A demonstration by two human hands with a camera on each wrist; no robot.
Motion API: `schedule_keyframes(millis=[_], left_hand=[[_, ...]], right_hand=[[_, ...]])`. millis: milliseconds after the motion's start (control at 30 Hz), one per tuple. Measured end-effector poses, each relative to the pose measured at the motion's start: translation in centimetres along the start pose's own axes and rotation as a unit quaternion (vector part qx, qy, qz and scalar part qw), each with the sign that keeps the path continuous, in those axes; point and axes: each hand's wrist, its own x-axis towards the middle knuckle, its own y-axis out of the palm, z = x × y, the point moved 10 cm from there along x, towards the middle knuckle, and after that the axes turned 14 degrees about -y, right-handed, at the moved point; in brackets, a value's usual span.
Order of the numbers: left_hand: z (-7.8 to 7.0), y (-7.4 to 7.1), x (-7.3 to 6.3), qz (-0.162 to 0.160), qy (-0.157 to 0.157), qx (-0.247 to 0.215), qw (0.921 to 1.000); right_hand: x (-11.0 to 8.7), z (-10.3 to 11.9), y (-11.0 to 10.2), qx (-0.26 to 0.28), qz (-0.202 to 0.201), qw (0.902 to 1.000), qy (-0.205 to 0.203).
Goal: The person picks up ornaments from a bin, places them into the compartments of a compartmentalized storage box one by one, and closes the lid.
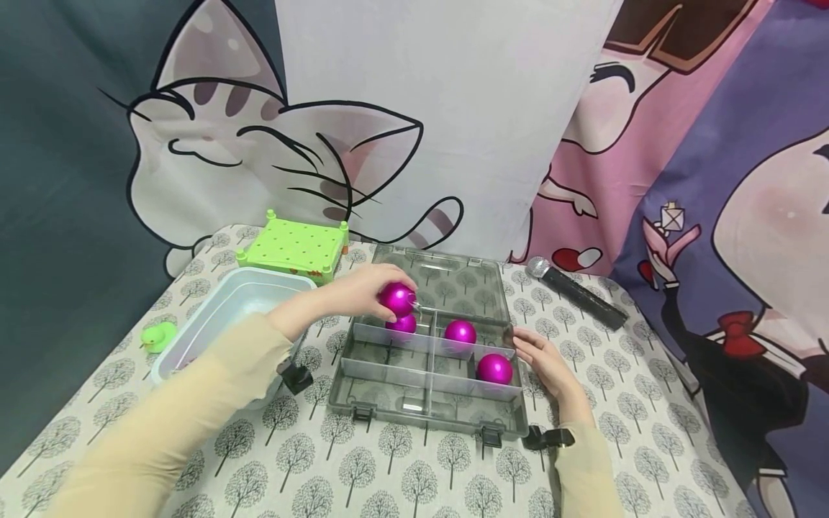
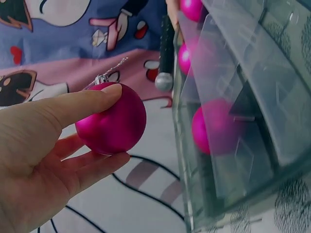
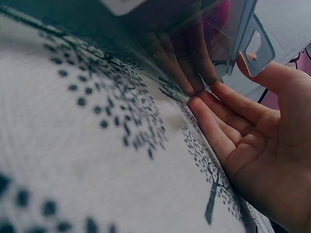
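Note:
A magenta Christmas ball [image 1: 397, 299] with a silvery cap and string is pinched between the thumb and fingers of my left hand [image 1: 363, 289]. It is held above the back left compartment of a grey see-through divider box [image 1: 382, 412], where another magenta ball [image 1: 401, 324] sits. A third ball [image 1: 460, 332] lies in the back right compartment, and one more [image 1: 495, 369] in the middle right one. My right hand [image 1: 545, 365] touches the box's right side. In the right wrist view its fingertips [image 3: 197, 104] meet the side wall, with the thumb up by the rim.
The box's lid [image 1: 453, 284] lies folded back behind it. A pale blue basin [image 1: 227, 295] stands to the left, partly behind my left arm, beside a green rubber duck [image 1: 158, 336]. A green pegged stand [image 1: 294, 244] is behind the basin; a microphone [image 1: 576, 293] lies back right.

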Motion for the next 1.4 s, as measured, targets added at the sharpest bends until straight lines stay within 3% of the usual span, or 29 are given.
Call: schedule_keyframes(millis=[233, 533, 1000, 1400], left_hand=[[-1.9, 2.6, 1.2, 0.019, 0.024, -0.006, 0.9995], [-4.1, 5.9, 1.9, 0.058, 0.047, -0.016, 0.9971], [-5.7, 9.8, 2.8, 0.097, 0.049, 0.009, 0.994], [-5.9, 11.6, 3.2, 0.108, 0.042, 0.031, 0.9928]], right_hand=[[0.0, 0.1, 0.1, -0.003, 0.001, 1.0, 0.0], [-0.1, 0.1, -0.1, -0.006, 0.0, 1.0, 0.007], [-0.1, 0.2, 0.0, -0.004, 0.001, 1.0, 0.0], [-0.1, 0.2, 0.2, -0.002, 0.002, 1.0, -0.002]])
